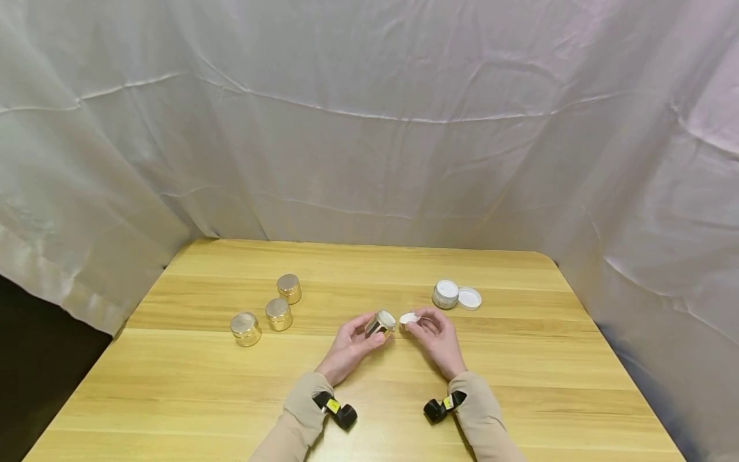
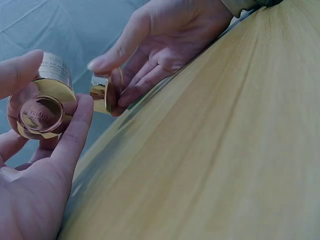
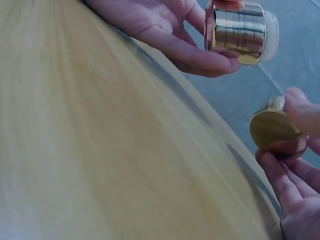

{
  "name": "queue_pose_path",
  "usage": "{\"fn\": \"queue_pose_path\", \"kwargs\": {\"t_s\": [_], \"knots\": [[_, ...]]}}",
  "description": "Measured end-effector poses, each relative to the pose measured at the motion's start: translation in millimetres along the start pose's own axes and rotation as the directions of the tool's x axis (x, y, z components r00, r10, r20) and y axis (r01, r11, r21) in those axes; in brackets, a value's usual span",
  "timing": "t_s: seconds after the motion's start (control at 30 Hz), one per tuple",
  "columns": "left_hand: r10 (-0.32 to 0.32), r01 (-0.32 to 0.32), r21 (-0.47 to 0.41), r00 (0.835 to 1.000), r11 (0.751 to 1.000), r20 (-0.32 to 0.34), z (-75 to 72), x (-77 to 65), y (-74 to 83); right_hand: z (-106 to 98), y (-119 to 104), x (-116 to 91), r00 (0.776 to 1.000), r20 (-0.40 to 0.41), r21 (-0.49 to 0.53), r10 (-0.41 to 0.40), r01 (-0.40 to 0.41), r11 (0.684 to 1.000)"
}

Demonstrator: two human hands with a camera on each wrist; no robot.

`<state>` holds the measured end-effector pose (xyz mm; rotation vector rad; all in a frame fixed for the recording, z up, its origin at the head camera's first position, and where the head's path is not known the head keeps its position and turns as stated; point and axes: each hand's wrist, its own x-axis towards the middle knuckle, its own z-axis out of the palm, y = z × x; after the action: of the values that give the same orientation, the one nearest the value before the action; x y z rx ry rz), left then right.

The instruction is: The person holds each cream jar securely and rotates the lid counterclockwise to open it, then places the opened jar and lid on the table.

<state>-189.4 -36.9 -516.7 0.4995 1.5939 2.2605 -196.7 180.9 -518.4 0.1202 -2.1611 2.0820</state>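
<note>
Tilted on its side, a gold cosmetic jar (image 1: pixel 379 325) is gripped by my left hand (image 1: pixel 349 348). Its pale mouth faces right in the head view, and printed marks show on its gold base (image 2: pixel 41 116) in the left wrist view. My right hand (image 1: pixel 437 340) pinches the gold lid (image 3: pixel 272 129) between thumb and fingers. The lid's white inside (image 1: pixel 409 317) shows in the head view. Jar and lid are apart, held a small distance from each other above the wooden table (image 1: pixel 369 410).
Three closed gold jars stand at the left: one at the back (image 1: pixel 289 288), a middle jar (image 1: pixel 279 314) and a front jar (image 1: pixel 246 328). Right of my hands sits an open jar (image 1: pixel 445 294), its lid (image 1: pixel 469 298) beside it. A grey curtain (image 1: pixel 369 160) hangs behind the table.
</note>
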Motion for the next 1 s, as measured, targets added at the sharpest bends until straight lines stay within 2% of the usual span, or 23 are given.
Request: {"fn": "queue_pose_path", "kwargs": {"t_s": [0.17,0.33,0.47,0.53,0.67,0.87,1.0], "knots": [[-0.004,0.006,0.056,1.000,0.998,-0.022,-0.5,-0.3,0.3,0.9,1.4,0.2,1.000,-0.023,-0.063,0.002,-0.003,0.998],[-0.022,0.027,0.113,0.999,0.993,-0.049,-0.2,0.4,0.9,0.2,1.9,0.4,0.999,-0.030,-0.122,-0.031,0.027,0.992],[-0.047,0.060,0.143,0.994,0.988,-0.094,1.5,0.5,2.1,-0.2,3.5,1.1,0.998,-0.030,-0.180,-0.063,0.056,0.982],[-0.055,0.073,0.146,0.991,0.987,-0.120,2.1,0.5,1.9,1.4,-4.7,-0.8,0.998,-0.020,-0.213,-0.065,0.059,0.975],[-0.056,0.081,0.142,0.984,0.987,-0.170,3.1,1.4,0.4,2.5,-6.5,-0.4,0.995,-0.012,-0.278,-0.095,0.088,0.956],[-0.043,0.071,0.124,0.976,0.990,-0.211,5.2,2.5,-0.3,1.5,7.8,6.1,0.982,-0.014,-0.378,-0.190,0.170,0.910],[-0.043,0.067,0.104,0.975,0.992,-0.218,5.8,2.4,-0.5,2.6,9.6,8.4,0.963,-0.009,-0.474,-0.268,0.232,0.850]]}}
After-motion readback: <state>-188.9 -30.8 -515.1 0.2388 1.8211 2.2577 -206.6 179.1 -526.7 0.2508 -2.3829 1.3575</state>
